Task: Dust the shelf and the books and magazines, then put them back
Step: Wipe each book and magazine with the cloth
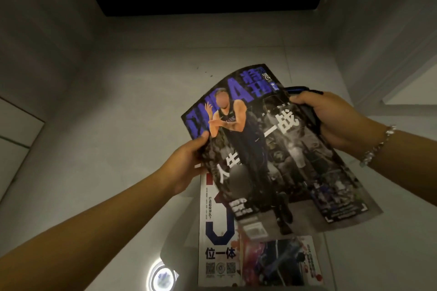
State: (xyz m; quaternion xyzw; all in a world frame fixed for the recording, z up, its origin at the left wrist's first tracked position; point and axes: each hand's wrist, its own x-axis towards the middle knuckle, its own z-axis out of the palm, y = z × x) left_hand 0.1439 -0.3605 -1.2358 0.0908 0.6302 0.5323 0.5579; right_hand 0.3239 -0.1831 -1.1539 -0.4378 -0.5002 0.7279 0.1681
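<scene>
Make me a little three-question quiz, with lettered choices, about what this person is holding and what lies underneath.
1. Where is the white magazine with the big blue numeral?
A. under the dark magazine
B. standing upright against the wall
C. in the right hand

2. What colour are the large letters atop the glossy dark basketball magazine?
A. red
B. blue
C. green

3. How is the dark magazine held?
A. by both hands
B. by one hand only
C. by no hand, lying flat

Answers: 1 A, it peeks out below the dark cover. 2 B, the title letters are blue. 3 A, the left hand grips its left edge while the right hand holds its right edge along with a dark object.
</scene>
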